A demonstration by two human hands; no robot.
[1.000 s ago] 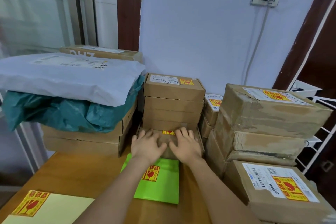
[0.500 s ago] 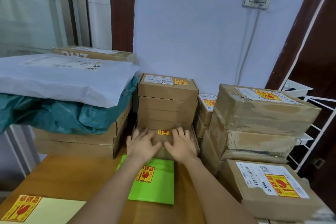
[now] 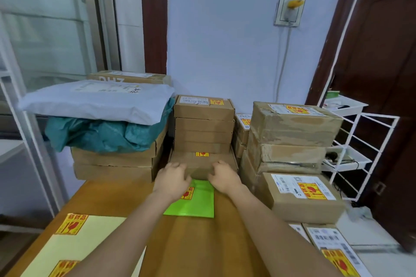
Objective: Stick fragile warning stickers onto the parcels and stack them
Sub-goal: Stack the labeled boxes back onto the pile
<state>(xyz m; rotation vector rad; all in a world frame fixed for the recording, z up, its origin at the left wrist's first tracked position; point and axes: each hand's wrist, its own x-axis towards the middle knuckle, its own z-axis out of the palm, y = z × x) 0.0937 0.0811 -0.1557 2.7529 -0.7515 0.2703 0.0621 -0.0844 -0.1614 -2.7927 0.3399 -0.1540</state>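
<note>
both hands are out at the far end of the table now, working on a low brown parcel that sits right against the foot of the middle stack. the left hand rests on its near left edge, fingers curled loosely over the top; the right hand does the same on the near right edge — whether they grip the box or merely press on it cannot be told from here. the parcel already wears its small yellow sticker on top, so the sticking seems done for this one and what is in hand looks like seating it in place. plenty is finished: the top box of the middle stack shows a sticker, so do the taped boxes on the right and the box below them. the green envelope just under the wrists is stickered too but lies flat on the table, not yet stacked. on the near left the sticker sheet holds unused labels — so more parcels may be waiting, perhaps the grey mailer on the left pile, whose top shows no yellow label from this angle.
</note>
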